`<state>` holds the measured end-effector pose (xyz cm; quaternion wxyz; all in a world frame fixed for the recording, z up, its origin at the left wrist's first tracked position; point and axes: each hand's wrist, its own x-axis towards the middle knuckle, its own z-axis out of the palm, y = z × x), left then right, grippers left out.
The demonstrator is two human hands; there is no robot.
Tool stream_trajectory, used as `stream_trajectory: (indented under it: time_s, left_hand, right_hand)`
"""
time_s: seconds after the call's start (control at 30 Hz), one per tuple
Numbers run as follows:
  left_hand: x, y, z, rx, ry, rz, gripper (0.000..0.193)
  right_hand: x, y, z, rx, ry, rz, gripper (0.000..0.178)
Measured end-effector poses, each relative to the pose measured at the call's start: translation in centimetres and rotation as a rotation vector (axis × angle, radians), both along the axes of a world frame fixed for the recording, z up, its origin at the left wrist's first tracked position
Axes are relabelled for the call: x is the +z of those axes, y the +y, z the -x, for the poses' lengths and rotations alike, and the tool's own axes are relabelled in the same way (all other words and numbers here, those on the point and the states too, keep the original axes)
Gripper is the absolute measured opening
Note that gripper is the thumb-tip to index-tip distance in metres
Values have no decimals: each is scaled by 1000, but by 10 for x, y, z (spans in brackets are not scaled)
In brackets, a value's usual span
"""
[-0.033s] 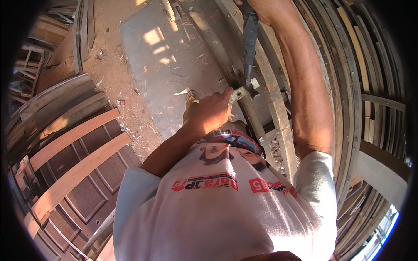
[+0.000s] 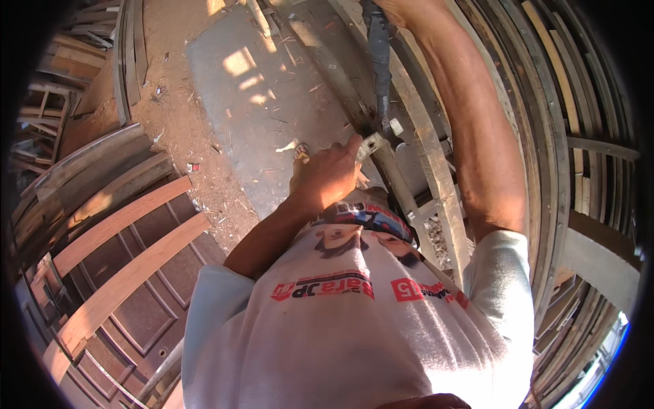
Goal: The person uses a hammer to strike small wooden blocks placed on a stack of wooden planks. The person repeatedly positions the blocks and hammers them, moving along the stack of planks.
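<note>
My left hand (image 2: 327,174) is closed in front of my shirt. Its fingers are at a pale, worn block-like piece (image 2: 370,145) with a dark hole in its face, at the end of a weathered beam. At the top edge my right hand (image 2: 398,10), partly cut off by the frame, grips the upper end of a long dark grey tool (image 2: 379,61). This tool looks wrapped and bar-like; its exact kind is unclear. Its lower end comes down beside the pale piece, near a small whitish block (image 2: 396,126).
Long timbers (image 2: 426,146) run along my right, with stacked boards (image 2: 524,102) beyond. To my left lie a brown panelled door (image 2: 146,307) and reddish planks (image 2: 136,273) across it. A grey floor slab (image 2: 231,102) has wood chips on it. My sandalled foot (image 2: 302,151) shows beside my left hand.
The dark grey tool and my right hand have shifted slightly left, and the tool stands straighter in view. My left hand stays at the pale piece.
</note>
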<state>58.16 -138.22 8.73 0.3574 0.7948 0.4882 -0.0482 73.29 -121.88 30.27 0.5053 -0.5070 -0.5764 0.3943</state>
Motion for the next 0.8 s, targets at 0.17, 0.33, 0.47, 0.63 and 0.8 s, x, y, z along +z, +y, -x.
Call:
stream_trajectory:
  time_s: [0.17, 0.33, 0.47, 0.63, 0.8]
  left_hand:
    - [16, 13, -9, 68, 112, 13, 48]
    - [4, 15, -12, 26, 63, -13, 45]
    - [3, 19, -15, 63, 65, -34, 43]
    - [-2, 5, -5, 166, -38, -13, 38]
    - [15, 2, -11, -31, 74, -38, 39]
  right_hand:
    - [-23, 53, 1, 83, -71, -2, 24]
    - [-46, 51, -13, -56, 26, -459, 24]
    - [7, -22, -18, 38, 35, -127, 27]
    - [-12, 16, 14, -130, -276, -198, 30]
    - [-20, -62, -16, -92, 256, -218, 34]
